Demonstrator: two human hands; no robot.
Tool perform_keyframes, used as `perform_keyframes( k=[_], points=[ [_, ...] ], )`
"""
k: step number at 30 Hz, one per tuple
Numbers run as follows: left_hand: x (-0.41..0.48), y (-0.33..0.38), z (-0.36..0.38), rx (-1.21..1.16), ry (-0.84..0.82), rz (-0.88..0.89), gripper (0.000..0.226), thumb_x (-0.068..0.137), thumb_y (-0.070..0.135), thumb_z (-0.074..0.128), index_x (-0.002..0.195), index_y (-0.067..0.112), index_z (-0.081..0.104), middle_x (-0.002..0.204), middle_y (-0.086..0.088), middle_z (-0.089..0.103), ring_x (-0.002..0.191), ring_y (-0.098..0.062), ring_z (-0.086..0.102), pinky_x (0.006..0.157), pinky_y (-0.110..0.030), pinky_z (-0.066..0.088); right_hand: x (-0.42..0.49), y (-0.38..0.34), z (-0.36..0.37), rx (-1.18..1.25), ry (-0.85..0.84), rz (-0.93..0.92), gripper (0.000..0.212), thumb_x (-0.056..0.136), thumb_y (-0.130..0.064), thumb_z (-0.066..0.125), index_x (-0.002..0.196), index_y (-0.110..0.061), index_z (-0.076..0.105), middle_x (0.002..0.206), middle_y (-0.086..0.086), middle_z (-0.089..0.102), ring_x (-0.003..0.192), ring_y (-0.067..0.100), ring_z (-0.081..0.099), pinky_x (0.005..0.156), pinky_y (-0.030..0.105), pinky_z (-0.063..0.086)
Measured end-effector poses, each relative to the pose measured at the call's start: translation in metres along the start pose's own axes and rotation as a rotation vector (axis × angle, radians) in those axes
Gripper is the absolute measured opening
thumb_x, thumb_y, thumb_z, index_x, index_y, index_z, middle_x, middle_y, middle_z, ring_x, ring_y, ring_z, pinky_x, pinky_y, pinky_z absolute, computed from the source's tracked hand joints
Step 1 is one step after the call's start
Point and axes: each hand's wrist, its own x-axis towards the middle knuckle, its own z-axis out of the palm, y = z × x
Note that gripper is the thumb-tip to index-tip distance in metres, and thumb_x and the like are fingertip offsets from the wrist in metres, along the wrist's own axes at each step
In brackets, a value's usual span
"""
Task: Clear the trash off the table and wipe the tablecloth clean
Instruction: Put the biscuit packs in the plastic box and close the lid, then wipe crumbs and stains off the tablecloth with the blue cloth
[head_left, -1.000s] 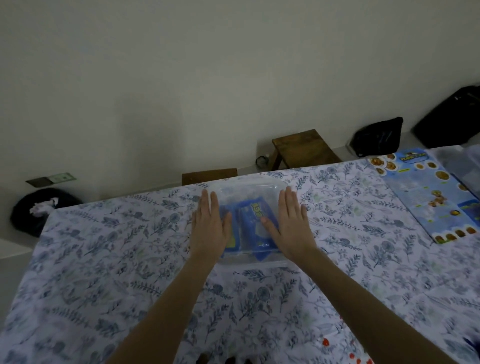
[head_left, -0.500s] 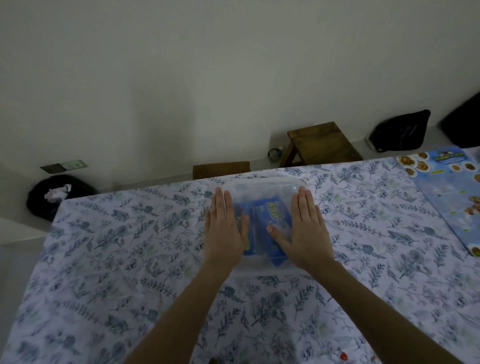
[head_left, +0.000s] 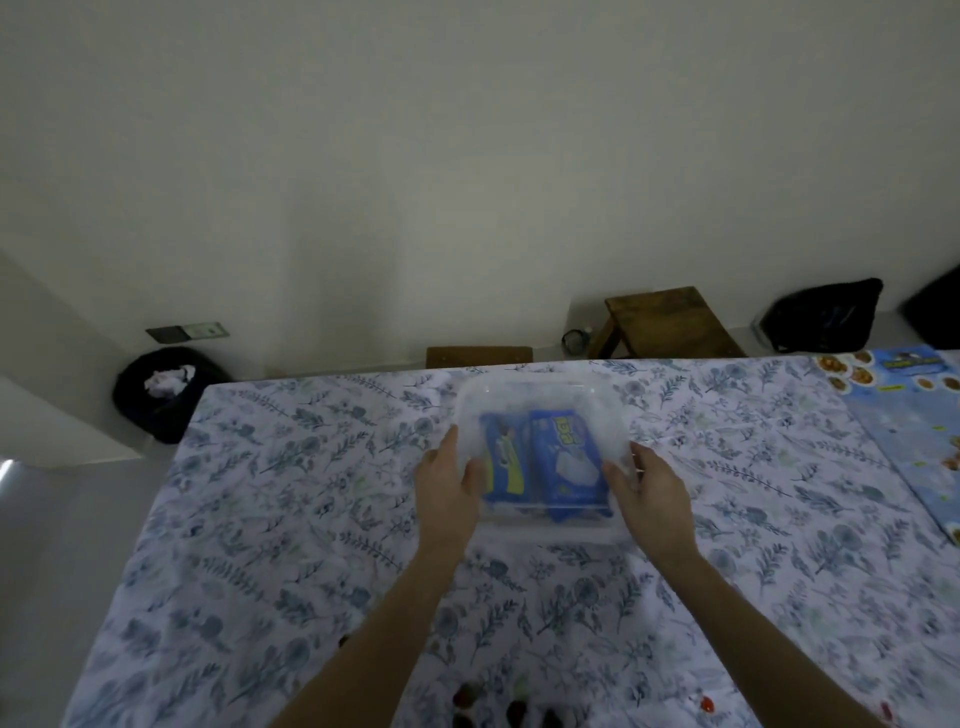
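Observation:
A clear plastic box (head_left: 540, 400) with two blue packets (head_left: 545, 465) inside sits on the floral tablecloth (head_left: 270, 519) near the table's far edge. My left hand (head_left: 447, 486) grips the box's left side, thumb over the rim. My right hand (head_left: 649, 488) grips its right side the same way. A few small dark and red scraps (head_left: 493, 706) lie on the cloth at the near edge, between my forearms.
A black bin (head_left: 161, 389) with crumpled paper stands on the floor past the table's far left corner. A blue printed menu sheet (head_left: 914, 415) lies on the cloth at right. Behind the table are a wooden stool (head_left: 665, 322) and black bags (head_left: 826, 317).
My hands have slid from lying flat on top of the box to gripping its two sides. The camera has shifted left, so the menu sheet sits further right.

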Motion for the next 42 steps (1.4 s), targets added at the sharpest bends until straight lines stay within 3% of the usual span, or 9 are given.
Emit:
perform_keyframes(
  k=[4,14,17,19,22,29,32,36,42],
  points=[
    [0.004,-0.036,-0.058,0.053,0.091,-0.071,0.053,0.096,0.028,0.052,0.145,0.013,0.037,0.144,-0.014,0.046,0.133,-0.03,0.042,0.11,-0.047,0.038,-0.013,-0.045,0.044,0.038,-0.1,-0.062,0.043,0.091,-0.031,0.057,0.127,-0.009,0.054,0.119,0.007,0.064,0.103,0.021,0.06,0.086,0.034,0.05],
    [-0.016,-0.112,-0.164,0.061,0.157,-0.163,0.055,0.095,0.029,0.054,0.145,0.015,0.037,0.142,-0.014,0.049,0.129,-0.03,0.048,0.106,-0.044,0.042,-0.063,-0.107,0.135,0.117,-0.29,-0.122,0.036,0.093,-0.02,0.056,0.127,-0.009,0.053,0.114,0.002,0.063,0.09,0.009,0.055,0.057,0.002,0.042],
    [-0.018,-0.12,-0.171,0.049,0.097,-0.158,0.058,0.094,0.031,0.055,0.146,0.017,0.033,0.14,-0.016,0.047,0.127,-0.031,0.047,0.105,-0.045,0.042,-0.065,-0.109,0.142,0.1,-0.283,-0.142,0.041,0.094,-0.021,0.054,0.132,-0.007,0.049,0.122,0.003,0.061,0.1,0.013,0.057,0.068,0.006,0.043],
    [-0.016,-0.116,-0.177,0.157,0.053,-0.133,0.058,0.094,0.03,0.054,0.145,0.015,0.032,0.139,-0.017,0.046,0.127,-0.032,0.045,0.104,-0.044,0.041,-0.067,-0.106,0.142,0.083,-0.297,-0.128,0.048,0.094,-0.025,0.053,0.138,-0.009,0.044,0.131,0.005,0.056,0.111,0.018,0.055,0.083,0.023,0.047],
    [-0.024,-0.088,-0.182,0.602,0.115,0.042,0.05,0.095,0.027,0.052,0.141,0.016,0.034,0.142,-0.01,0.041,0.13,-0.03,0.039,0.104,-0.043,0.037,-0.083,-0.1,0.125,0.027,-0.262,-0.193,0.045,0.095,-0.024,0.051,0.138,-0.011,0.044,0.132,0.005,0.051,0.116,0.021,0.052,0.096,0.037,0.047],
    [-0.11,-0.068,-0.102,0.466,-0.192,0.694,0.025,0.086,0.021,0.045,0.1,0.016,0.065,0.094,-0.001,0.067,0.089,-0.02,0.063,0.077,-0.029,0.052,-0.192,-0.023,0.042,0.083,-0.108,-0.103,0.019,0.095,-0.022,0.05,0.11,-0.025,0.06,0.109,-0.011,0.058,0.094,-0.002,0.058,0.078,0.01,0.046],
    [-0.156,-0.061,-0.045,0.432,-0.371,0.798,0.021,0.083,0.021,0.046,0.094,0.022,0.065,0.089,0.005,0.064,0.084,-0.011,0.057,0.071,-0.022,0.047,-0.236,0.026,-0.003,0.088,0.012,0.042,0.015,0.094,-0.02,0.052,0.104,-0.025,0.062,0.104,-0.007,0.061,0.09,-0.002,0.059,0.075,0.008,0.044],
    [-0.197,-0.032,0.026,0.47,-0.547,0.919,0.017,0.076,0.011,0.07,0.089,0.02,0.065,0.087,0.003,0.062,0.077,-0.018,0.063,0.061,-0.03,0.055,-0.278,0.087,-0.062,0.086,0.184,0.226,0.014,0.094,-0.02,0.053,0.105,-0.023,0.062,0.101,-0.008,0.063,0.088,-0.002,0.058,0.069,0.007,0.044],
    [-0.239,0.033,0.119,0.579,-0.662,1.066,0.014,0.08,0.016,0.069,0.093,0.019,0.064,0.092,0.002,0.06,0.084,-0.018,0.061,0.067,-0.031,0.055,-0.294,0.176,-0.142,-0.022,0.288,0.342,0.011,0.095,-0.026,0.051,0.103,-0.028,0.058,0.099,-0.014,0.057,0.089,0.003,0.058,0.072,0.007,0.043]
  ],
)
